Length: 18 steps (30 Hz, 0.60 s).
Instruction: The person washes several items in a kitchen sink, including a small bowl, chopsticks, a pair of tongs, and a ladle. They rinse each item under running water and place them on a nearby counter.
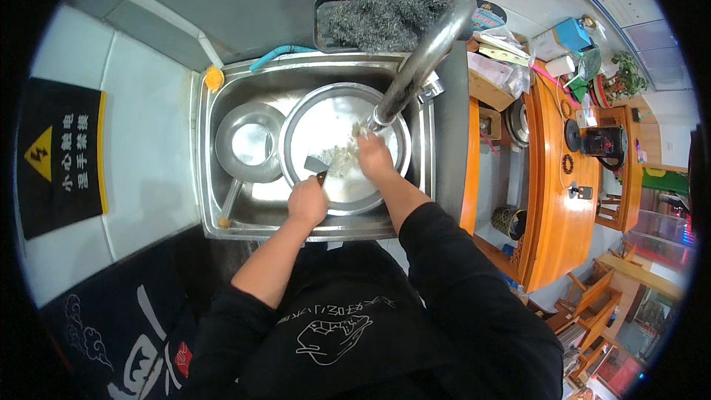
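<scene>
My left hand is closed on the wooden handle of a cleaver at the near-left rim of a large round metal basin. The cleaver's dark blade lies over the basin. Under the spout of a metal faucet, my right hand has curled fingers at running water; whether it holds something small is hidden by spray and blur. Splashing water and foam show in the basin between my hands. To the left, a metal wok-like pan with a long handle lies in the stainless steel sink.
A black tray heaped with steel wool stands behind the sink. A yellow scrubber sits at the back left corner, near a blue hose. Rightward are a cardboard box and a wooden counter.
</scene>
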{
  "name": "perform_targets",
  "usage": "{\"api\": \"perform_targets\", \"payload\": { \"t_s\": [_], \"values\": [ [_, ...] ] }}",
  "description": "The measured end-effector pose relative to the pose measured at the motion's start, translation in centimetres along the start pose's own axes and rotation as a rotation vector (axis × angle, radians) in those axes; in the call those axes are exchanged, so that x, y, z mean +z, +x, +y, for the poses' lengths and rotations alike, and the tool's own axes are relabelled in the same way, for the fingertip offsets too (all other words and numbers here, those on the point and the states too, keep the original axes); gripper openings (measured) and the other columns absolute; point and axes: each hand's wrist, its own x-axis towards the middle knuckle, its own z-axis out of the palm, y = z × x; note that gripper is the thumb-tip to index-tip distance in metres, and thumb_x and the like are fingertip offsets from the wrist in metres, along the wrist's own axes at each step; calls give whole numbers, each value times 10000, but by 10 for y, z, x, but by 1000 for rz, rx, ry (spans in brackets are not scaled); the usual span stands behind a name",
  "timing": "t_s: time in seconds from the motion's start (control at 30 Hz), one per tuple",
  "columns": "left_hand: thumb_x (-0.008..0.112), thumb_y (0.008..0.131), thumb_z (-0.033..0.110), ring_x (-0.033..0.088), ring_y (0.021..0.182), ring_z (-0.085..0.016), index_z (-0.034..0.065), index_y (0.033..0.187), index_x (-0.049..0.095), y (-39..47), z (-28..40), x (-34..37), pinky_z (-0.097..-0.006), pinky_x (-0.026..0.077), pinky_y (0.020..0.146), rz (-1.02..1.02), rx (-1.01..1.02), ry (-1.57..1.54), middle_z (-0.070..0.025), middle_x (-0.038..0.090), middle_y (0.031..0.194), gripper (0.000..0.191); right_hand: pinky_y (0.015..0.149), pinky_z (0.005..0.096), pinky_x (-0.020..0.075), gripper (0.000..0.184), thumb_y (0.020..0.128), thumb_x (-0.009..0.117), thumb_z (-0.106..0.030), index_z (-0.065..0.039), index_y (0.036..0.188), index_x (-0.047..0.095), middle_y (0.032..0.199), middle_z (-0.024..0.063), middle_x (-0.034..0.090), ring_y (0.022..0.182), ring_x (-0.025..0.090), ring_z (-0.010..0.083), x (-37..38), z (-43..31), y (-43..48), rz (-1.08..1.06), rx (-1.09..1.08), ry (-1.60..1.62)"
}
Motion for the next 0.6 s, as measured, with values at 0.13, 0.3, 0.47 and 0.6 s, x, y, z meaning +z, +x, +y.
{"api": "perform_targets", "payload": {
  "t_s": [0.13,0.3,0.47,0.6],
  "values": [
    [613,875,104,668,992,-432,-4,1063,619,-1,-21,-37,-521,530,879,-17,81,-51,-245,700,1023,217,812,448,556,144,864,637,-109,-51,934,747,851,168,735,841,717,347,-4,-3,2,67,282,610],
    [674,879,114,666,951,-446,13,1098,623,10,-41,-35,-537,527,833,-9,222,-118,-246,698,985,247,844,412,552,146,895,604,-34,-8,984,717,1007,145,737,930,709,301,-47,-78,-22,115,-71,667],
    [665,850,87,666,934,-450,12,1111,622,28,-34,-29,-532,528,815,-54,282,-177,-246,699,983,275,890,443,523,183,944,571,-110,-56,1077,684,1162,152,686,1043,671,327,-15,-107,-25,133,-313,433],
    [633,856,75,660,960,-440,29,1085,614,23,-42,-25,-536,523,840,-90,237,-171,-241,696,983,234,945,444,511,274,948,546,-96,-62,1187,676,1177,144,688,1113,648,328,16,-67,0,22,-290,1]
  ]
}}
